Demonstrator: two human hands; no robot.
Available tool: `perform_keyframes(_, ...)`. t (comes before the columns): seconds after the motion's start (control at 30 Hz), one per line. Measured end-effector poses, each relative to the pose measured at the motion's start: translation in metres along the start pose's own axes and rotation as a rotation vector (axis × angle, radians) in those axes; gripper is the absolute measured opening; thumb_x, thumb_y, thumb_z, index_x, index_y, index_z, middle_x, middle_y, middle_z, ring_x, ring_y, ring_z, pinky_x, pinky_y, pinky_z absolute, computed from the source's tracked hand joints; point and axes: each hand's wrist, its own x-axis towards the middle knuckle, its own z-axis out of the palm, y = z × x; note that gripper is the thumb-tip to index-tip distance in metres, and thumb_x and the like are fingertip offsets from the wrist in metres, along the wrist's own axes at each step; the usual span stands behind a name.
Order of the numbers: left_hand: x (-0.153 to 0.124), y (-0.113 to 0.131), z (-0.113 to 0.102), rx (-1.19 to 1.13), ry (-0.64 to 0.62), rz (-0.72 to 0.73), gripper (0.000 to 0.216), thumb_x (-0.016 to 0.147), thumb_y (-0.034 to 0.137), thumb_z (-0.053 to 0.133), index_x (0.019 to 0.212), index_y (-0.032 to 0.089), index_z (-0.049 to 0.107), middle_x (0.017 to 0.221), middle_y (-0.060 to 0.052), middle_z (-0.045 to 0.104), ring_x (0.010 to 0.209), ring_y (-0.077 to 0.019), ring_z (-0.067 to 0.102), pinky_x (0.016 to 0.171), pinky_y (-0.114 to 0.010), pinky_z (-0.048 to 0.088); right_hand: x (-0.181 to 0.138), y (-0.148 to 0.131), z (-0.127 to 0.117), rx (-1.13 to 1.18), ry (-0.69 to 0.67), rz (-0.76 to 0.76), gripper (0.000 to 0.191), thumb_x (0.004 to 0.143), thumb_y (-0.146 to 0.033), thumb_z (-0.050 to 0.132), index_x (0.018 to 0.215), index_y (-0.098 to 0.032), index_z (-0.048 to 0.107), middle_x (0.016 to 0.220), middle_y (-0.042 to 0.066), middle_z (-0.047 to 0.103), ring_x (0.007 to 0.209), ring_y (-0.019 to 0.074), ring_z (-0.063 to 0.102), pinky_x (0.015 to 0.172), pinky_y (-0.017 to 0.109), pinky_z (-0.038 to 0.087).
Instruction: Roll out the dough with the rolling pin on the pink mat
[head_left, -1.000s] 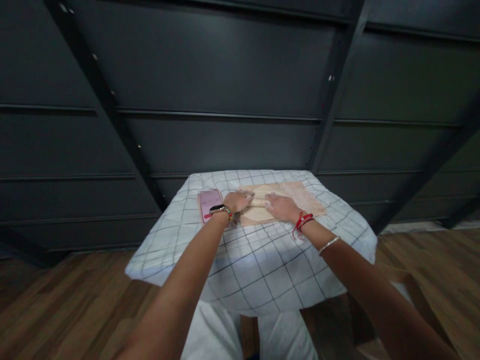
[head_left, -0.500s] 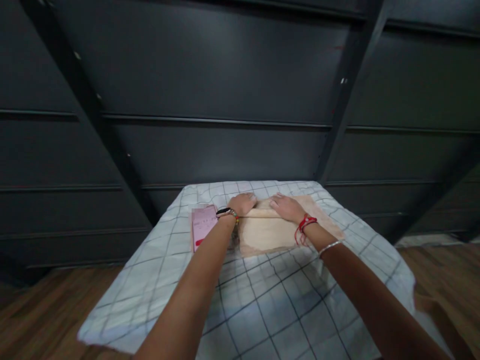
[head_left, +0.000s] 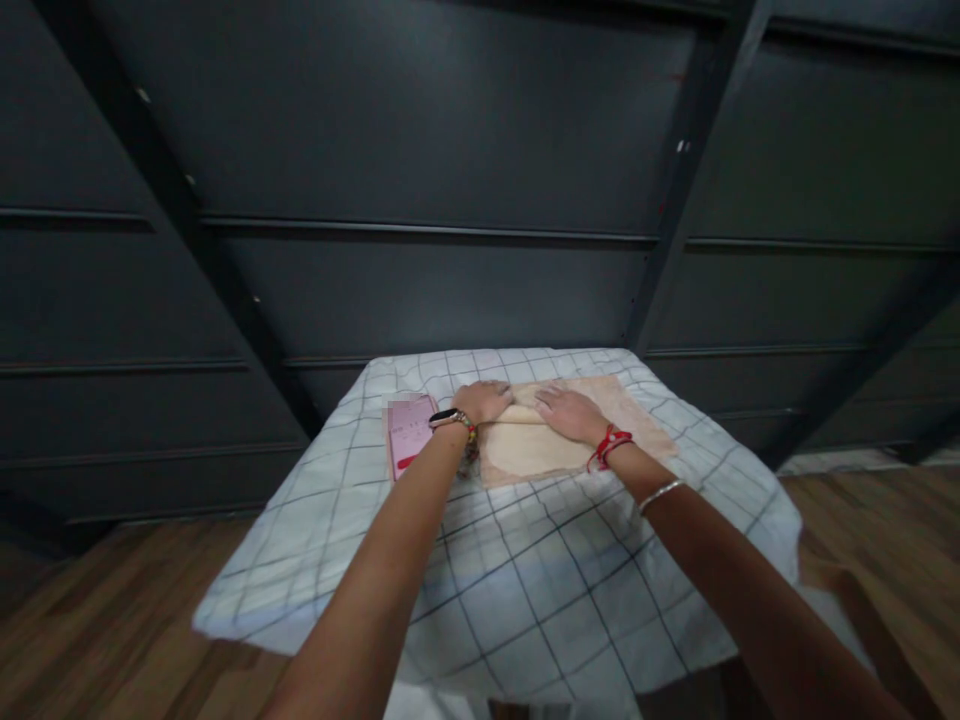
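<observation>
A cream cloth (head_left: 517, 452) with a peach-toned border lies on a checked tablecloth (head_left: 540, 580). A raised fold or roll (head_left: 523, 413) runs across the cloth between my hands. My left hand (head_left: 484, 400) rests on the left end of this fold, its fingers stretched forward and to the right. Over the fold's right part lies my right hand (head_left: 571, 412), palm down with the fingers extended and slightly apart. The undersides of both hands are hidden, as is the cloth beneath them.
Left of my left wrist lies a phone (head_left: 411, 440) with a pink screen, partly covered by the wrist. A dark panelled metal wall (head_left: 450, 290) rises behind the table. Wood-patterned floor (head_left: 135, 600) shows on both sides.
The view has shifted slightly, so the table sits a little higher in the picture. Both hands stay on the fold, and the cloth looks much the same.
</observation>
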Motion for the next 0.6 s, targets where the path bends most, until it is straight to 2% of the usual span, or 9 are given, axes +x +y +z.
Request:
perform_keyframes(0.07,-0.010,0.004,-0.001,0.036,-0.002,0.003,0.041,0.091,0.037,0.029,0.120,0.027,0.057,0.126,-0.001,0.057,0.112,-0.0221,0.053,0.088,-0.032,0.041,-0.011,-0.011,-0.005,0.056,0.007,0.112,0.047,0.098,-0.035,0.025,0.127,-0.010,0.051,0.132,0.014,0.051,0.128,0.0219,0.040,0.101,0.035,0.036)
perform_keyframes(0.13,-0.022,0.007,-0.001,0.063,-0.001,0.001,0.041,0.091,0.035,0.029,0.120,0.027,0.056,0.124,-0.002,0.058,0.110,-0.0216,0.055,0.087,-0.032,0.042,-0.024,-0.023,-0.011,0.075,0.025,0.157,0.049,0.097,-0.038,0.025,0.128,-0.009,0.049,0.133,0.015,0.051,0.127,0.0229,0.042,0.101,0.035,0.036)
perform_keyframes(0.27,-0.043,0.009,0.000,0.086,0.025,0.013,0.041,0.093,0.034,0.026,0.118,0.026,0.057,0.123,-0.001,0.059,0.111,-0.0193,0.054,0.088,-0.029,0.041,-0.050,-0.046,-0.019,0.061,0.088,0.120,0.049,0.095,-0.036,0.029,0.130,-0.007,0.046,0.134,0.017,0.049,0.125,0.0234,0.043,0.102,0.034,0.034)
perform_keyframes(0.37,-0.053,0.008,0.003,0.095,0.056,0.026,0.041,0.095,0.034,0.024,0.117,0.025,0.058,0.124,-0.001,0.058,0.112,-0.0181,0.053,0.090,-0.028,0.040,-0.062,-0.053,-0.022,0.065,0.115,0.084,0.049,0.094,-0.032,0.030,0.133,-0.006,0.043,0.137,0.017,0.046,0.127,0.0226,0.041,0.102,0.033,0.035)
perform_keyframes(0.47,-0.049,0.008,0.006,0.108,0.093,0.048,0.041,0.095,0.033,0.024,0.115,0.024,0.059,0.126,-0.002,0.057,0.115,-0.0186,0.051,0.091,-0.029,0.040,-0.058,-0.045,-0.022,0.086,0.079,0.072,0.047,0.094,-0.030,0.030,0.134,-0.008,0.043,0.135,0.015,0.049,0.127,0.0205,0.042,0.101,0.032,0.037)
perform_keyframes(0.6,-0.024,0.006,0.009,0.130,0.153,0.024,0.041,0.094,0.030,0.025,0.113,0.023,0.061,0.123,-0.004,0.059,0.112,-0.0212,0.053,0.088,-0.034,0.042,-0.040,-0.027,-0.019,0.085,0.036,0.120,0.046,0.095,-0.029,0.026,0.133,-0.010,0.045,0.132,0.014,0.052,0.125,0.0207,0.044,0.098,0.032,0.040)
